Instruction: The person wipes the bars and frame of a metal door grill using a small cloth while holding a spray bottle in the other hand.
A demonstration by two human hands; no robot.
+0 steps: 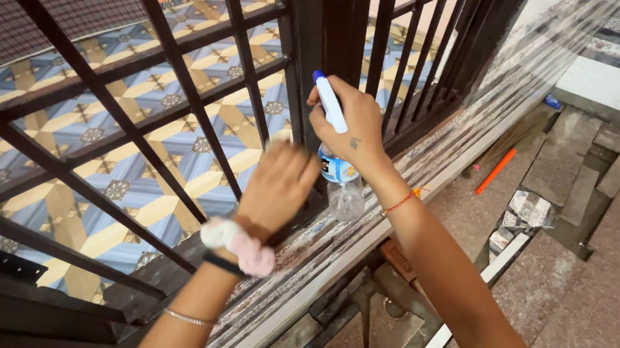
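right hand (350,124) fingers closed around spray bottle (340,172) at dark metal grille (173,82); left hand (278,187) blurred, fingers unclear

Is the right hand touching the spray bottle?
Touching. The head view shows the right hand wrapped around the neck of the clear spray bottle, fingers on its white-and-blue trigger head, bottle upright in front of the dark metal grille.

Dark metal grille (174,96), patterned blue-and-yellow floor tiles (103,123) behind (geometric), marble threshold (466,112), reddish stone floor (609,284)
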